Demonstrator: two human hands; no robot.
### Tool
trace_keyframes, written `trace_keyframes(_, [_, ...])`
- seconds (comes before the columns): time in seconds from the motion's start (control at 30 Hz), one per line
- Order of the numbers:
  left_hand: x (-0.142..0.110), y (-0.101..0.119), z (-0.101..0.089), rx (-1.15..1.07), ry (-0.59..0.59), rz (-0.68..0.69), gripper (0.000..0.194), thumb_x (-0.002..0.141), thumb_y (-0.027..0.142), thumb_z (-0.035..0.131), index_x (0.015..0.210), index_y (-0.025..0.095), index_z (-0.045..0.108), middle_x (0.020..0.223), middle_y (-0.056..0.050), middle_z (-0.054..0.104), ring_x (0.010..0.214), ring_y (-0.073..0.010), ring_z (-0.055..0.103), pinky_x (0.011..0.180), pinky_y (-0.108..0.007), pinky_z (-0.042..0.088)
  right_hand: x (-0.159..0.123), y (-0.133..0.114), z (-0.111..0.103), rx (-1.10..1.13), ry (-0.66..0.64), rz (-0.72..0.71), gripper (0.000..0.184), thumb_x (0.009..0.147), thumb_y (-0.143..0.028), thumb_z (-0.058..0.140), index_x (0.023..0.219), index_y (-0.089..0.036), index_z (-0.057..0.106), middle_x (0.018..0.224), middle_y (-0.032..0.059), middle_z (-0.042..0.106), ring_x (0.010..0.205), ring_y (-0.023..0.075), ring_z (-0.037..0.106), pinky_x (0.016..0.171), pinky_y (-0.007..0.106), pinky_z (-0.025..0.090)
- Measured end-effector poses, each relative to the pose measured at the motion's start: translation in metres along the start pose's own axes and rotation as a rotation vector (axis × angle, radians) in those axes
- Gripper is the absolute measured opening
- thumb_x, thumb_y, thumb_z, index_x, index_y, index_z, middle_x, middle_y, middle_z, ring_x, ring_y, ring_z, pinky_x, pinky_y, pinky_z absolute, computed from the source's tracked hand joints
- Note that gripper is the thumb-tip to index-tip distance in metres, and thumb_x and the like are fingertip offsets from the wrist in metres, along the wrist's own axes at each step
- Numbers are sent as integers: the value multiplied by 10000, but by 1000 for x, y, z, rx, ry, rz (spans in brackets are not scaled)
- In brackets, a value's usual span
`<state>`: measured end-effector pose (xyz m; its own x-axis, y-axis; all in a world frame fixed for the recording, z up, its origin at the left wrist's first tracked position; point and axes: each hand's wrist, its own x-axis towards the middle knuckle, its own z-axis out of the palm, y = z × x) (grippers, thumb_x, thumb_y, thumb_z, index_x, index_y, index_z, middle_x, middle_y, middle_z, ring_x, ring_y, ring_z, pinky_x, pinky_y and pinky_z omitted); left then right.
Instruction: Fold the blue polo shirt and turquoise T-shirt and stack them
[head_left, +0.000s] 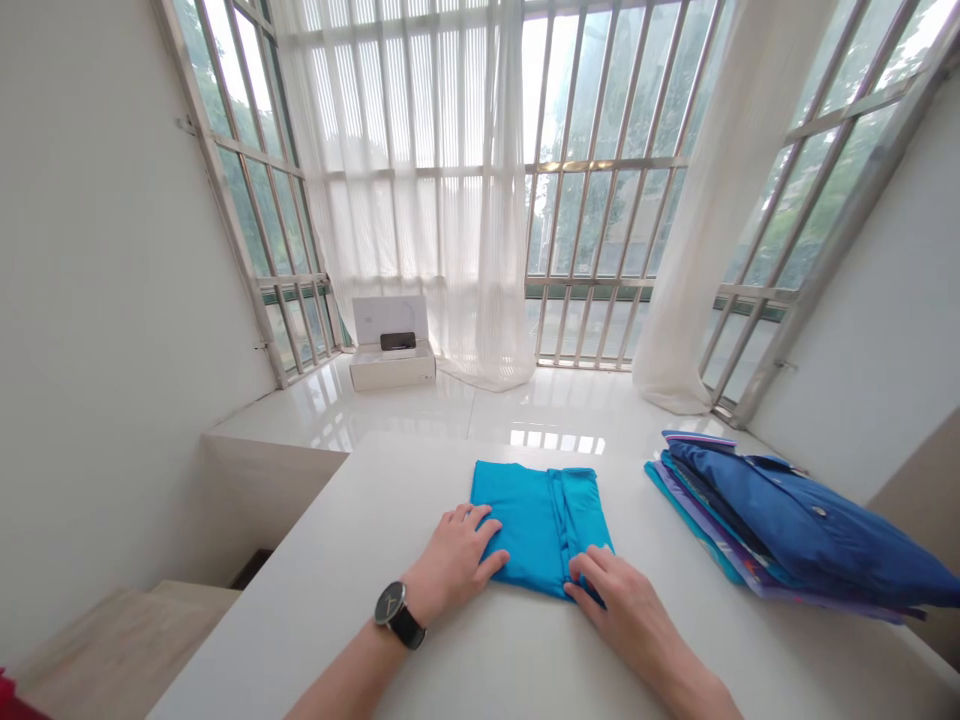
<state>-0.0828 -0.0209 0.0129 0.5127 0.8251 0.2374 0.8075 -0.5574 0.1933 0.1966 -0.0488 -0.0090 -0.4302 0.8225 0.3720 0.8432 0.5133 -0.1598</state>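
pressing hands (pixel 452 562) (pixel 619 600) hide folded blue garment (pixel 517 525)

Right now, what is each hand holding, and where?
The left hand lies flat on the folded blue shirt, gripping nothing. The right hand touches its near edge; whether it pinches cannot be told.

One left hand (pixel 454 565), one right hand (pixel 622 600), one watch (pixel 395 612), one blue shirt (pixel 525 525), one clothes pile (pixel 787 530) at 2 o'clock, one white box (pixel 390 375) at 11 o'clock holding one black gadget (pixel 397 341), two curtains (pixel 420 200), one table (pixel 300 620).
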Motion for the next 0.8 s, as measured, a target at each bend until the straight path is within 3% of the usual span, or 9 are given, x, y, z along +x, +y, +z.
trace_keyframes(0.17, [0, 9, -11, -38, 1, 25, 434, 997, 559, 384, 1141, 258, 661, 1086, -72, 685, 972, -264, 596, 890, -461, 454, 1, 22, 6, -34, 51, 81, 207, 948, -285, 477, 823, -270, 642, 832, 27, 669, 760, 198, 650, 697, 319, 509])
trace_keyframes(0.33, [-3, 24, -14, -119, -42, 169, 411, 925, 612, 519, 983, 246, 695, 878, -50, 709, 864, -242, 590, 825, -411, 431, -1, 44, 15, -47, 108, 232, 277, 946, -280, 420, 948, -267, 697, 990, 61, 717, 878, 233, 674, 771, 374, 542])
trace_keyframes(0.43, [-7, 32, -12, -233, -100, 291, 335, 902, 568, 598, 1098, 305, 662, 961, 5, 745, 988, -243, 603, 902, -397, 415, -3, 53, 21, -38, 118, 281, 352, 959, -299, 380, 1114, -242, 691, 1166, 86, 711, 1017, 266, 662, 864, 423, 541])
trace_keyframes(0.57, [-11, 37, -9, -341, -152, 440, 424, 920, 471, 614, 1321, 358, 537, 1316, 37, 656, 1241, -236, 536, 1054, -385, 363, -2, 57, 22, 5, 145, 334, 407, 974, -320, 335, 1193, -211, 661, 1251, 102, 679, 1098, 277, 643, 917, 455, 536])
trace_keyframes(0.7, [-11, 30, -5, -288, -142, 389, 478, 942, 490, 567, 1396, 365, 483, 1481, 1, 521, 1381, -289, 423, 1137, -476, 314, 0, 49, 16, 100, 267, 271, 361, 989, -386, 381, 1177, -226, 644, 1221, 99, 671, 1131, 256, 625, 984, 453, 515])
trace_keyframes(0.8, [-10, 23, 0, -230, -157, 339, 501, 974, 562, 465, 1440, 381, 438, 1536, -12, 452, 1423, -332, 366, 1159, -572, 276, 1, 34, 11, 154, 259, 174, 308, 978, -424, 451, 1137, -255, 654, 1214, 89, 669, 1133, 247, 625, 987, 441, 520])
